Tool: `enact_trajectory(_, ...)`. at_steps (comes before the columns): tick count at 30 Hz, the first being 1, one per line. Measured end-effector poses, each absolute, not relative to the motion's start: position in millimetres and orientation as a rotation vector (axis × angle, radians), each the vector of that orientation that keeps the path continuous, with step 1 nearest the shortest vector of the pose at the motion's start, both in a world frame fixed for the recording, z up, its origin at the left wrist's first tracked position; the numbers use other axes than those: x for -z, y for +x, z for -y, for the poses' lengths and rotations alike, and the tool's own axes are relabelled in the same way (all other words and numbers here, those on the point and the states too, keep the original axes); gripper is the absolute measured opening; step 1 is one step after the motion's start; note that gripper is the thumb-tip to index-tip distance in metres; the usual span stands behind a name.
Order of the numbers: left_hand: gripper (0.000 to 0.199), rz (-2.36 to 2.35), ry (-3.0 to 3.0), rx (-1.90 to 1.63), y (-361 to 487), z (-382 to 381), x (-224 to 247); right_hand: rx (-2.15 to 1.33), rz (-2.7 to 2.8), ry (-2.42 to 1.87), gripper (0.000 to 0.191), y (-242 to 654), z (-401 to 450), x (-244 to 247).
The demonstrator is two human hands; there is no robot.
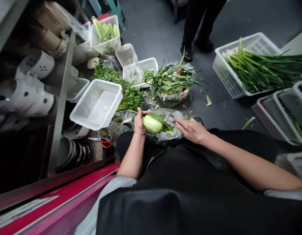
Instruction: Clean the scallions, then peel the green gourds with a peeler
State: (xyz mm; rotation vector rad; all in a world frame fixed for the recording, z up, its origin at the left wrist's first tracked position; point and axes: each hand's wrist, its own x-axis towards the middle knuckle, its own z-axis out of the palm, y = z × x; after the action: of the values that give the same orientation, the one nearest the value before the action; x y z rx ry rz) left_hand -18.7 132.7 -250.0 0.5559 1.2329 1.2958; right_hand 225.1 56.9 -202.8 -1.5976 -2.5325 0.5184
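My left hand point(140, 121) is closed around the stem end of a green gourd point(153, 123). Its near side is pale and peeled, while a strip of darker skin shows along the top. In my right hand point(190, 130) is a peeler point(169, 119), its head close against the gourd's right end; whether the blade touches is too blurred to tell. Below both hands a clear plastic bag point(176, 133) lies with green peelings on it. Just beyond stands a heap of leafy trimmings point(174, 81) in a bag-lined container.
An empty white basket point(96, 104) sits to the left beside leafy greens point(131, 98). Red-handled scissors point(105, 143) lie by the shelf point(65, 88). On the right is a basket of green onions point(258, 68). A person's legs point(198, 26) stand ahead.
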Motion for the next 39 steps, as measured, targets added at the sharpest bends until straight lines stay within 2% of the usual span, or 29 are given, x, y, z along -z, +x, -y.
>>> enact_trajectory(2, 0.061, -1.185, 0.462, -1.279, -17, -132, 251, -0.499, 2.477, -1.507, 0.049, 214, -58, 206)
enact_trajectory(8, 0.062, -1.153, 0.259, -1.268, -23, -137, 250, -0.537, 2.536, -1.633, 0.047, 239, -28, 241)
enact_trajectory(14, 0.06, -1.177, 0.294, -1.286, -18, -137, 250, -0.469, 2.427, -1.355, 0.049, 214, -49, 220)
enact_trajectory(19, 0.063, -1.326, 0.429, -1.265, -16, -137, 256, -0.441, 2.586, -1.628, 0.051, 234, -37, 235)
enact_trajectory(22, 0.065, -1.492, 0.685, -1.303, -14, -138, 260, -0.345, 2.66, -1.694, 0.053, 235, -37, 220)
enact_trajectory(27, 0.067, -1.656, 1.007, -1.173, -8, -134, 259, -0.258, 2.847, -1.657, 0.054, 180, -63, 182)
enact_trajectory(31, 0.069, -1.658, 1.067, -1.134, -8, -131, 255, -0.278, 2.861, -1.653, 0.053, 153, -74, 189)
enact_trajectory(35, 0.069, -1.662, 0.961, -1.128, -12, -132, 258, -0.271, 2.87, -1.714, 0.055, 175, -49, 209)
enact_trajectory(39, 0.066, -1.581, 0.78, -1.233, -20, -138, 260, -0.285, 2.847, -1.868, 0.054, 234, -12, 225)
